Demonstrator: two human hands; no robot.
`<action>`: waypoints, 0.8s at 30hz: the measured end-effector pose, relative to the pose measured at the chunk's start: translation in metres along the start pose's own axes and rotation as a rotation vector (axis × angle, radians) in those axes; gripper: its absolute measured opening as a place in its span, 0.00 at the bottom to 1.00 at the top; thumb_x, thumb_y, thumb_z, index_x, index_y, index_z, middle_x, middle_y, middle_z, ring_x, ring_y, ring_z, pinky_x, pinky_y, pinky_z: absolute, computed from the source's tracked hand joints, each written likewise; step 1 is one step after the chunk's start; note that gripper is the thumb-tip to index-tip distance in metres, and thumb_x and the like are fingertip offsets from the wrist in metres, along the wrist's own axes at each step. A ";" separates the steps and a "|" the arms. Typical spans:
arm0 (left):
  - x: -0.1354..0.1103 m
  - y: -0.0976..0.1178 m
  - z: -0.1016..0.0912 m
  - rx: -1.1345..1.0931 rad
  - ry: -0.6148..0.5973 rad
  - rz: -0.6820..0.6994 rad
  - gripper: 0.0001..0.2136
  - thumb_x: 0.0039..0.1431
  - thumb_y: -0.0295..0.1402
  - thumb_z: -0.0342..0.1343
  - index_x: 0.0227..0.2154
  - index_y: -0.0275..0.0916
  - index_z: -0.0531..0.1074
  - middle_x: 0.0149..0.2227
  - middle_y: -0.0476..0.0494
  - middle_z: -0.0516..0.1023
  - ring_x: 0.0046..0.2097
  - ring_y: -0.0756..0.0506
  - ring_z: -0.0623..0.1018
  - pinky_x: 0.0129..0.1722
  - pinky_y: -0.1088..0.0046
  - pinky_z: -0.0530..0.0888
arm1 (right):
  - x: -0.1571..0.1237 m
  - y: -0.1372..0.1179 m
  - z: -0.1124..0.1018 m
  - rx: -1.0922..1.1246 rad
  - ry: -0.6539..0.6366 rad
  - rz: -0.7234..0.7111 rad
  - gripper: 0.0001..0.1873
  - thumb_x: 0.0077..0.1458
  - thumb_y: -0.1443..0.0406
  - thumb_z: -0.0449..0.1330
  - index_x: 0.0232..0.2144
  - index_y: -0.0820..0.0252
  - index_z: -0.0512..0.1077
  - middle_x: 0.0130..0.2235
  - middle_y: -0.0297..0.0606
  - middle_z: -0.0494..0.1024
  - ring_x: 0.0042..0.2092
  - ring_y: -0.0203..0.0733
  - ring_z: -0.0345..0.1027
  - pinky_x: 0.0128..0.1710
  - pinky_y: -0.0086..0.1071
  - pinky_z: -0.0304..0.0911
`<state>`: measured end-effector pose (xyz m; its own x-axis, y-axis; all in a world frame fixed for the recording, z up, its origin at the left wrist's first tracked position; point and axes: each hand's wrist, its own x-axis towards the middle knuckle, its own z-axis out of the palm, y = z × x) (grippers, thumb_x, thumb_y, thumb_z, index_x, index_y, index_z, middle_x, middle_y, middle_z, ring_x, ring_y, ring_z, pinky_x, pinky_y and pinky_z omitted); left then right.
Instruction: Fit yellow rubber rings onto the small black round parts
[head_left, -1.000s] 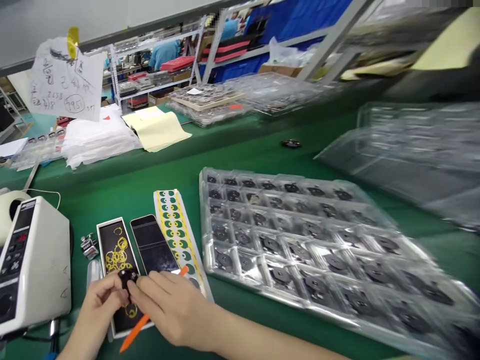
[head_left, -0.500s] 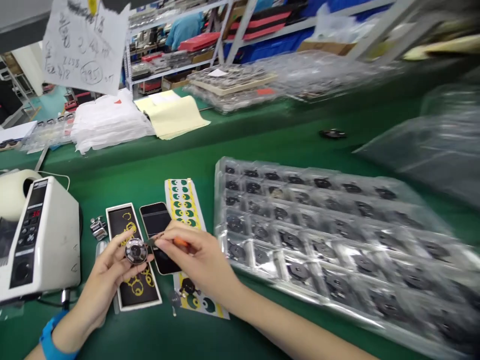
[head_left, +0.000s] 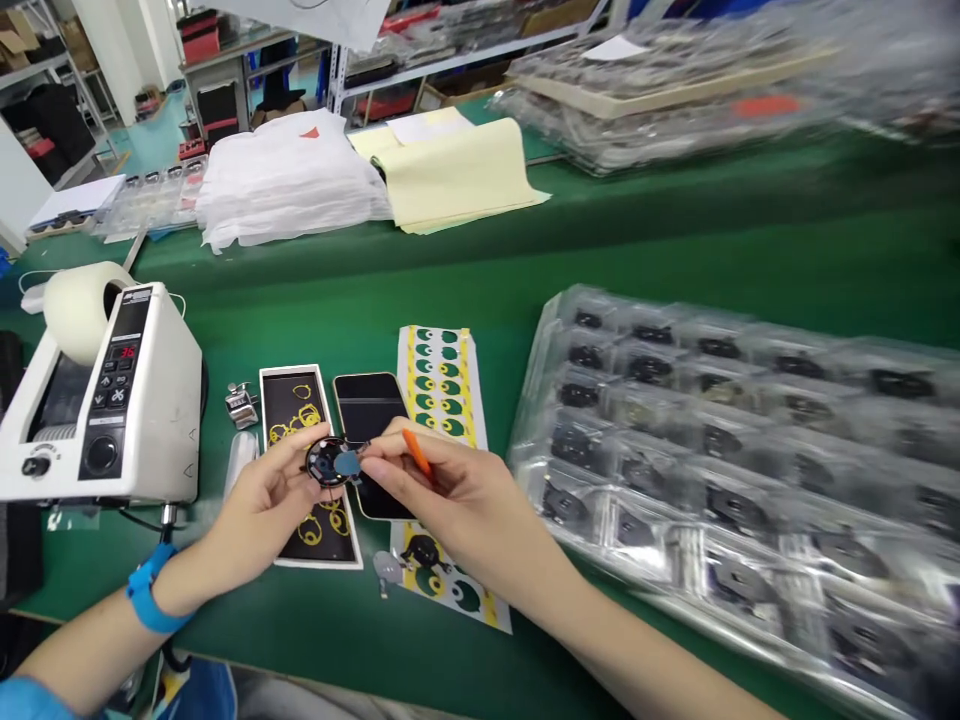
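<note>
My left hand point(head_left: 270, 495) pinches a small round black part point(head_left: 327, 462) above the dark panels. My right hand point(head_left: 442, 490) is closed round an orange-handled tool point(head_left: 415, 452) and holds a small blue-grey disc point(head_left: 347, 463) against the round part. Under the hands lie a black tray with yellow rings point(head_left: 304, 460), a dark glossy panel point(head_left: 370, 420) and a yellow sticker strip with green rounds point(head_left: 442, 385). A blue band sits on my left wrist point(head_left: 150, 600).
A clear blister tray of black parts point(head_left: 735, 470) fills the right of the green bench point(head_left: 480, 290). A white tape dispenser point(head_left: 112, 400) stands at the left with a small metal counter point(head_left: 241, 403) beside it. White and yellow sheets point(head_left: 360, 170) and stacked trays lie at the back.
The view swung down and to the left. The round part was turned over between my fingers, and my right hand now brings a small disc onto it with the orange tool.
</note>
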<state>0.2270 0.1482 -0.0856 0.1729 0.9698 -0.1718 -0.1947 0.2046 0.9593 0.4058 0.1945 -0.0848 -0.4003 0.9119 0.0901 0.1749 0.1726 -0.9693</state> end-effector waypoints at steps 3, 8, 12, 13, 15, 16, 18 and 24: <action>-0.001 -0.001 0.001 0.039 0.003 -0.007 0.20 0.60 0.35 0.59 0.56 0.43 0.71 0.52 0.42 0.78 0.54 0.40 0.76 0.53 0.62 0.76 | -0.001 0.000 0.001 -0.019 0.014 -0.014 0.16 0.58 0.55 0.57 0.24 0.58 0.72 0.25 0.34 0.64 0.24 0.35 0.54 0.22 0.30 0.51; -0.002 -0.001 0.002 0.060 -0.008 -0.002 0.21 0.61 0.35 0.58 0.57 0.43 0.70 0.51 0.42 0.79 0.51 0.41 0.78 0.53 0.63 0.76 | -0.001 0.003 0.004 0.022 0.064 0.020 0.13 0.53 0.57 0.61 0.22 0.57 0.73 0.30 0.36 0.69 0.26 0.35 0.56 0.23 0.29 0.53; -0.002 -0.001 0.002 0.075 -0.010 -0.011 0.21 0.61 0.34 0.58 0.57 0.43 0.71 0.54 0.42 0.77 0.52 0.41 0.77 0.53 0.64 0.76 | -0.001 0.004 0.004 0.054 0.056 0.047 0.11 0.52 0.60 0.61 0.22 0.58 0.74 0.32 0.36 0.70 0.24 0.32 0.52 0.22 0.29 0.53; -0.003 -0.001 0.002 0.080 -0.011 -0.013 0.20 0.61 0.33 0.57 0.57 0.43 0.70 0.54 0.42 0.77 0.53 0.41 0.76 0.53 0.64 0.76 | -0.002 0.003 0.004 0.056 0.055 0.049 0.10 0.52 0.61 0.60 0.22 0.58 0.74 0.32 0.36 0.70 0.24 0.32 0.52 0.22 0.29 0.53; -0.003 -0.002 0.002 0.083 -0.020 -0.010 0.20 0.62 0.32 0.56 0.57 0.43 0.70 0.54 0.42 0.77 0.54 0.41 0.76 0.53 0.65 0.76 | -0.002 0.003 0.004 0.056 0.048 0.048 0.10 0.52 0.61 0.60 0.22 0.58 0.74 0.31 0.36 0.70 0.24 0.32 0.51 0.22 0.29 0.53; -0.003 -0.002 0.003 0.083 -0.023 -0.007 0.20 0.62 0.31 0.56 0.57 0.43 0.70 0.54 0.42 0.77 0.54 0.41 0.75 0.53 0.66 0.76 | -0.002 0.002 0.004 0.054 0.047 0.047 0.09 0.52 0.62 0.60 0.22 0.58 0.74 0.31 0.36 0.70 0.24 0.32 0.52 0.22 0.29 0.53; -0.004 -0.002 0.003 0.077 -0.028 -0.006 0.20 0.62 0.30 0.55 0.57 0.43 0.70 0.54 0.42 0.77 0.53 0.42 0.76 0.53 0.67 0.75 | -0.003 0.002 0.005 0.051 0.054 0.042 0.09 0.52 0.62 0.60 0.22 0.58 0.74 0.31 0.36 0.70 0.24 0.33 0.54 0.22 0.29 0.54; -0.004 -0.002 0.003 0.085 -0.032 -0.025 0.19 0.62 0.30 0.55 0.57 0.42 0.70 0.51 0.43 0.78 0.52 0.43 0.76 0.54 0.67 0.74 | -0.004 0.003 0.005 0.014 0.069 0.021 0.08 0.52 0.64 0.60 0.22 0.57 0.74 0.32 0.35 0.72 0.24 0.32 0.54 0.22 0.29 0.54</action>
<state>0.2299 0.1435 -0.0863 0.2076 0.9597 -0.1895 -0.1077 0.2150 0.9707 0.4036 0.1898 -0.0892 -0.3337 0.9389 0.0845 0.1697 0.1480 -0.9743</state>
